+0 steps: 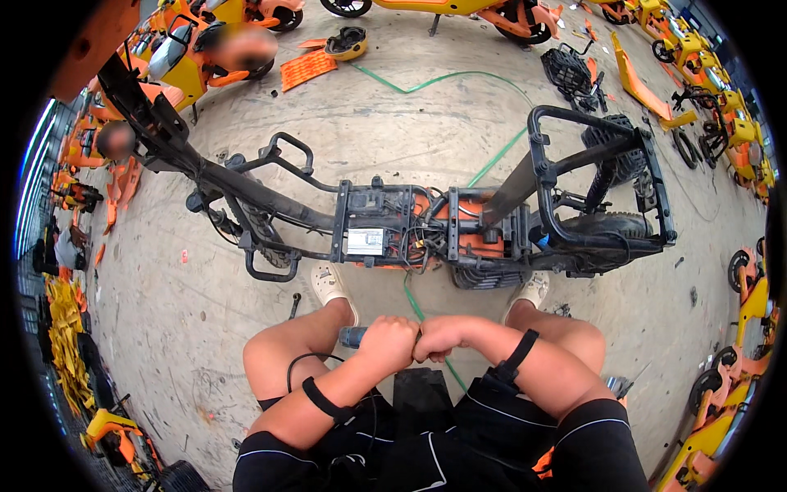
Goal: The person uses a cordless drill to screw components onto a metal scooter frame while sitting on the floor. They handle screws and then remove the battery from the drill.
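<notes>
left grip [388, 343] is clamped round a blue-grey cylindrical tool [352, 337], one end sticking out on the left. right grip [441, 338] is curled knuckle-to-knuckle against it; can't tell if its fingers have hold of the tool's other end or of some small part, that spot is hidden. tool sits over the lap between the knees, clear of the black tubular metal scooter frame [270, 197] ahead.

risks, my read:
- if the right grip does have a small part and slips, it'd drop to the bare grey concrete floor [221, 312] and be easy to lose; there's already a dark metal rod-like piece [295, 306] lying by the left foot.
- thin black cable [289, 373] loops beside the left forearm. could snag on a knee or the frame if the arm reaches out fast. can't tell what it feeds.
- exposed tangled wiring [426, 234] mid-frame, right beside the silver rectangular box [366, 242]. a careless tool tip could nick insulation or short something, if it's live; can't tell.
- green flexible hose [412, 300] runs under the frame and between the feet; trip or tug hazard on standing.
- frame support isn't visible. leaning hard on one side might rock it toward the cream perforated clogs [329, 287].
</notes>
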